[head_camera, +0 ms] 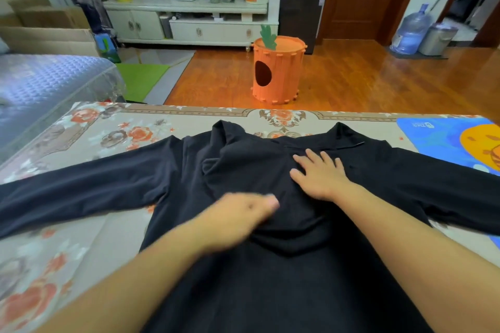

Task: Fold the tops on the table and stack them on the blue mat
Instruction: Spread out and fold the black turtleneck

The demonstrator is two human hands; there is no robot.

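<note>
The black top (270,224) lies spread on the table (81,138), left of the blue mat (433,138). My right hand (322,173) presses flat; left hand (238,216) is blurred, I cannot tell. Soft, limp cloth: I'd take the sleeves.

Soft indoor light is glaring off the wooden floor (351,76), the left hand (238,216) is smearing with blur, and edges are bowing.
</note>
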